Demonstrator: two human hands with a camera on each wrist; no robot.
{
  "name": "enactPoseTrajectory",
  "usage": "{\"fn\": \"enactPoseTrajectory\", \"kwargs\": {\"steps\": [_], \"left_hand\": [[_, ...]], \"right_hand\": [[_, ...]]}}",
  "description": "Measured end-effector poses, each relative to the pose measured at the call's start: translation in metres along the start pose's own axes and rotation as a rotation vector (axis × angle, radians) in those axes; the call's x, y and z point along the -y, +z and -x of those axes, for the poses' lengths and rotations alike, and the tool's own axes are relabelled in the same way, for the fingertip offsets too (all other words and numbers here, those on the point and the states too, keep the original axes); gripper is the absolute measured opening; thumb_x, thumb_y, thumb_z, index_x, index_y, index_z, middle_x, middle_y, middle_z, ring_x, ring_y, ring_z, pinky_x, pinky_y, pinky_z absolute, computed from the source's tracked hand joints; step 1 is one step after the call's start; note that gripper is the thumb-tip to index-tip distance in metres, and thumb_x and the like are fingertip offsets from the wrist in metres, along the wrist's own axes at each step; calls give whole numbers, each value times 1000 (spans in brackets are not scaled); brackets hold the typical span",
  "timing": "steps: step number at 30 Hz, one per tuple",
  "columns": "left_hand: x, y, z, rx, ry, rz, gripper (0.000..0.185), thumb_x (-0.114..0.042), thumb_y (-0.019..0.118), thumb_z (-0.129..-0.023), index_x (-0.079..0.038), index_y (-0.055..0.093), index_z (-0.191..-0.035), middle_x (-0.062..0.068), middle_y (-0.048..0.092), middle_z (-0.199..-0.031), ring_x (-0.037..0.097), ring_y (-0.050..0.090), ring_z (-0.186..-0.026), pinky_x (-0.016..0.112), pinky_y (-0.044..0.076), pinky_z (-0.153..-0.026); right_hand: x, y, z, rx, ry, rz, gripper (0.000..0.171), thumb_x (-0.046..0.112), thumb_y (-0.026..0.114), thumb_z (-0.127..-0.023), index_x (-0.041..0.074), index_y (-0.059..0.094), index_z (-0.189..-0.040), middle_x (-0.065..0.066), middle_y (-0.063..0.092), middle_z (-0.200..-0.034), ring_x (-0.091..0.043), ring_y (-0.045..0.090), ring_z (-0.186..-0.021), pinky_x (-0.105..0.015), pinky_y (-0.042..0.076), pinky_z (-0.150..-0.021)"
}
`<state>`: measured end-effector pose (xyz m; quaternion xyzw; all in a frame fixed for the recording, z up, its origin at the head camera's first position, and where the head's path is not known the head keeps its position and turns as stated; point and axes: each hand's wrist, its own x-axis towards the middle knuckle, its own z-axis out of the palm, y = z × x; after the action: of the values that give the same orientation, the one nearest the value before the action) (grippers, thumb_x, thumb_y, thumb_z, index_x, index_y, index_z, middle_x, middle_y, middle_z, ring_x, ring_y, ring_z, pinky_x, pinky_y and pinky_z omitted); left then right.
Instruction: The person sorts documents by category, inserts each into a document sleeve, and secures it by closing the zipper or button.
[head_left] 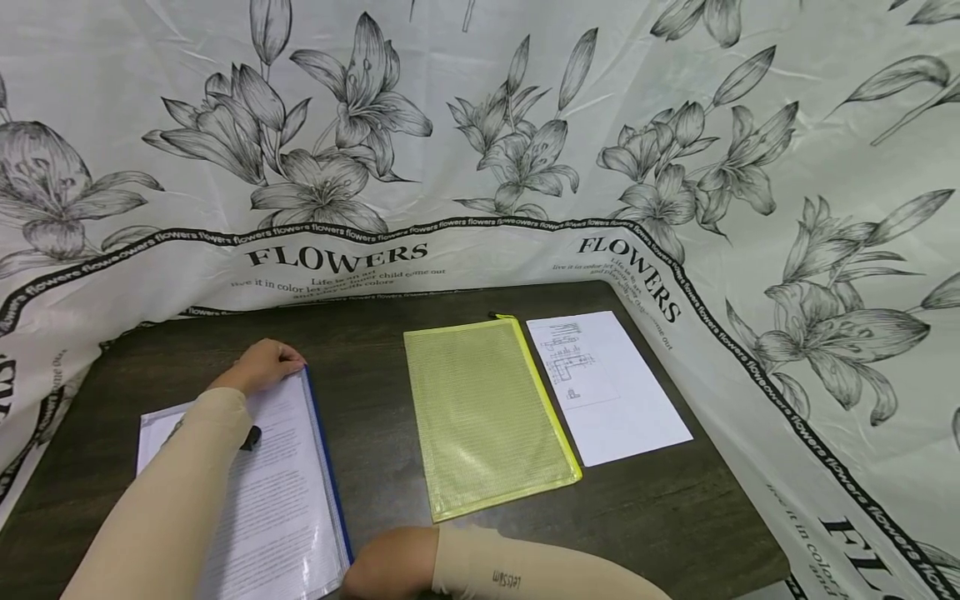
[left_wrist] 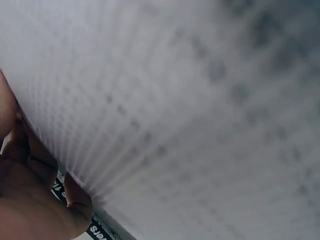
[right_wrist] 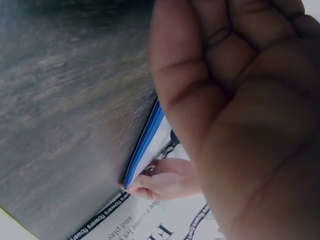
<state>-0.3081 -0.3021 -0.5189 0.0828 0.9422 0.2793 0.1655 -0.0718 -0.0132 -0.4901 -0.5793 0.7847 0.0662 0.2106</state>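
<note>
Blue is edging the folder (head_left: 281,492). Left fingers (head_left: 292,359) are pinching its top corner; right fingers (right_wrist: 177,42), I can't tell. Pinching softly should stop creases.

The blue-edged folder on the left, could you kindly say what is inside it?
A page of printed text shows through the clear front of the blue-edged folder; the left sleeve covers part; anything beneath that page is hidden.

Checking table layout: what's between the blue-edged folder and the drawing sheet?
The yellow zip pouch, seen in the head view. Between the folder and pouch is bare dark tabletop, except at the folder's lower corner, where the right hand is.
</note>
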Motion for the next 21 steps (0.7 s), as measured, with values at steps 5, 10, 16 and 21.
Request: {"fn": "enactPoseTrajectory", "kwargs": {"steps": [5,10,16,21], "left_hand": [[-2,-3,2,1,23,-1,29,-21,61,-103,1,73,-117,27,65,-124,47,55,-118,66,39,-100],[-6,-4,4,9,43,-14,28,-23,61,-103,-1,72,-116,25,66,-121,40,58,-110,62,42,-95],[-11,-7,7,-16,74,-41,26,-24,64,-101,-3,72,-113,18,68,-113,35,59,-102,63,41,-91],[-19,-10,9,-54,74,-67,30,-26,60,-103,-3,68,-120,19,67,-116,44,57,-112,80,25,-94]], "right_hand": [[0,3,2,-39,15,8,12,28,62,-99,32,70,-92,15,66,-74,4,55,-62,-15,43,-56],[0,5,4,-57,21,33,10,29,62,-99,33,69,-93,15,65,-73,4,54,-60,-16,41,-54],[-3,7,7,-83,26,54,12,28,63,-99,28,64,-87,16,61,-71,4,52,-59,-15,41,-55],[-15,4,16,-63,40,-86,11,30,66,-98,26,61,-89,18,52,-70,4,46,-61,-13,36,-56]]}}
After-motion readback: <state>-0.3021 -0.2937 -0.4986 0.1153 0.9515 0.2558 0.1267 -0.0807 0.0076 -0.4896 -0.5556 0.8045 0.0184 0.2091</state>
